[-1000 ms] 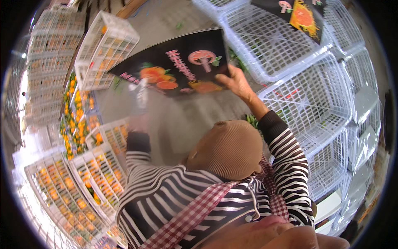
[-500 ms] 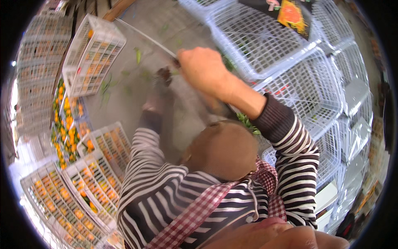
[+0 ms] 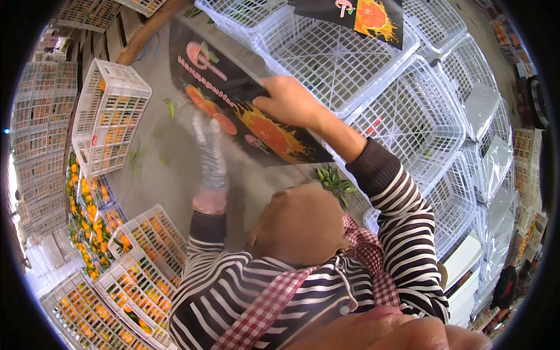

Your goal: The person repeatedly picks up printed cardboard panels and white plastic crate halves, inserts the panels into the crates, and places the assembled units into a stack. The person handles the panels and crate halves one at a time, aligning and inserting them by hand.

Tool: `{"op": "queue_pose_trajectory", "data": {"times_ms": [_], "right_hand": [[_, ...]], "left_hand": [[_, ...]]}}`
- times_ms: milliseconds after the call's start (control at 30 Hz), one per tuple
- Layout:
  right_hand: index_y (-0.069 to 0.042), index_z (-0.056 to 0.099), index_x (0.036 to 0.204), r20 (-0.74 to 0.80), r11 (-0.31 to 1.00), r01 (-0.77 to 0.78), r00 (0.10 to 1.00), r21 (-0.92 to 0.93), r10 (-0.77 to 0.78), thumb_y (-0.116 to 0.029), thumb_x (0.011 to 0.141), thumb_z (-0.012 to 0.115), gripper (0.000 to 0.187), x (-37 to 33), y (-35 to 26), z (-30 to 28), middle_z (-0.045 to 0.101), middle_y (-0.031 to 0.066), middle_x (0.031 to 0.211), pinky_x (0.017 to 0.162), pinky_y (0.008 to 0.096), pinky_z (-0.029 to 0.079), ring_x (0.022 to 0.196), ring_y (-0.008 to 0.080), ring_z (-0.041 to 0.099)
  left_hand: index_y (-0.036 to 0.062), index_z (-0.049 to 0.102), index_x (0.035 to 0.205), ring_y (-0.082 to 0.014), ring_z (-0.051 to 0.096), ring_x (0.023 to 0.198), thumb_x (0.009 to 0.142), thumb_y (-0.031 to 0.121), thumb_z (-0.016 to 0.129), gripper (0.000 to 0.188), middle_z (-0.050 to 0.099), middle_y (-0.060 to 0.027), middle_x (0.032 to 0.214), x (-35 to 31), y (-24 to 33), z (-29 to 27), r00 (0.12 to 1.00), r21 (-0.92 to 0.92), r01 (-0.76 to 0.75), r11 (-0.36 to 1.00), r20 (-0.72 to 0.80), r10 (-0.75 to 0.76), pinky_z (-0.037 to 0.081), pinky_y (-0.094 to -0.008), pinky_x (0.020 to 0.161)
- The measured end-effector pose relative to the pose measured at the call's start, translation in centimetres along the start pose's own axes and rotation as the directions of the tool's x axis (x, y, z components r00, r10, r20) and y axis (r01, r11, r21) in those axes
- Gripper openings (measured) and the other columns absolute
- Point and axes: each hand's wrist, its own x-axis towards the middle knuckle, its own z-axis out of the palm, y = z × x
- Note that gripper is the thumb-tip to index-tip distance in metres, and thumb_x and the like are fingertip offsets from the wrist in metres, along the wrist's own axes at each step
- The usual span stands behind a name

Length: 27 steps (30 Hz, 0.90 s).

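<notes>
My bare right hand [image 3: 290, 102] pinches the upper edge of a black printed sheet [image 3: 233, 96] with pictures of orange fruit. The sheet hangs spread out at a slant over the grey floor, its surface facing me. Just below its left part is my left hand [image 3: 209, 153] in a grey-white glove, palm flat and fingers stretched. Its fingertips overlap the sheet's lower edge; whether they touch it I cannot tell. To the right of the sheet stands a light-blue plastic crate [image 3: 335, 64]. Across the corner of that crate lies a second black printed sheet [image 3: 373, 20].
More light-blue crates [image 3: 408, 119] stand at the right, some with clear film. White crates of orange fruit [image 3: 137, 289] stand at the lower left, another white crate [image 3: 111, 116] further up. Green leaves [image 3: 337, 184] lie on the floor. A brown ribbed rounded shape [image 3: 303, 227] sits before my chest.
The sheet has swung from nearly edge-on to facing me. My left hand has opened out and lies below the sheet. My right hand keeps its hold, and the view has shifted somewhat.
</notes>
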Motion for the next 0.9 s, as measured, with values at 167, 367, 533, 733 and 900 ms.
{"op": "queue_pose_trajectory", "data": {"times_ms": [167, 367, 533, 733, 900], "right_hand": [[0.003, 0.065, 0.095, 0.066, 0.841, -0.072, 0.997, 0.536, 0.044, -0.014, 0.079, 0.067, 0.024, 0.1, 3.9, -2.6, 0.067, 0.0048, 0.079, 0.066, 0.0294, 0.049, 0.069, 0.0123, 0.059], [0.001, 0.065, 0.101, 0.185, 0.640, -0.263, 0.965, 0.722, 0.187, -0.014, 0.083, 0.067, 0.024, -0.4, 6.3, -6.8, 0.068, 0.0030, 0.091, 0.074, 0.0239, 0.051, 0.082, 0.0090, 0.062], [0.002, 0.064, 0.103, 0.108, 0.652, -0.225, 0.971, 0.724, 0.215, -0.014, 0.083, 0.067, 0.026, -1.0, 9.6, -10.6, 0.067, 0.0029, 0.091, 0.073, 0.0236, 0.050, 0.078, 0.0074, 0.061], [0.004, 0.061, 0.107, -0.055, 0.849, -0.258, 0.947, 0.461, 0.317, -0.023, 0.082, 0.071, 0.039, -1.0, 14.7, -10.0, 0.068, 0.0090, 0.093, 0.076, 0.0303, 0.051, 0.086, 0.0158, 0.064], [0.004, 0.055, 0.114, -0.749, 0.676, -0.633, 0.638, -0.378, 0.178, -0.050, 0.083, 0.062, 0.063, 1.7, 21.0, -19.6, 0.056, 0.0258, 0.112, 0.087, 0.0442, 0.047, 0.102, 0.0398, 0.057]], "left_hand": [[0.0029, 0.027, 0.143, -0.0276, 0.035, 0.132, 0.089, 0.043, 0.059, 0.074, 0.032, -0.0162, 0.145, 4.3, -1.9, -5.8, 0.886, -0.362, 0.453, 0.814, 0.080, -0.458, 0.028, -0.0395, 0.110], [0.0058, 0.026, 0.144, -0.0248, 0.036, 0.132, 0.089, 0.045, 0.058, 0.075, 0.030, -0.0143, 0.147, 7.0, -4.7, -6.7, 0.845, -0.275, 0.488, 0.828, 0.386, -0.370, 0.044, -0.0368, 0.095], [0.0089, 0.043, 0.130, -0.0157, 0.052, 0.105, 0.091, 0.047, 0.054, 0.055, 0.051, -0.0060, 0.122, 8.1, -3.4, -1.5, 0.831, -0.256, 0.556, 0.791, 0.141, -0.538, 0.046, -0.0342, 0.088], [0.0069, 0.056, 0.115, -0.0069, 0.056, 0.071, 0.094, 0.026, 0.057, 0.028, 0.057, 0.0023, 0.089, 8.9, -2.9, 2.3, 0.841, -0.138, 0.518, 0.844, 0.262, -0.473, 0.049, -0.0242, 0.064], [0.0056, 0.055, 0.114, -0.0072, 0.057, 0.082, 0.092, 0.021, 0.059, 0.027, 0.058, 0.0015, 0.094, 9.1, -4.2, 1.3, 0.864, -0.060, 0.474, 0.879, 0.222, -0.451, 0.050, -0.0243, 0.072]]}}
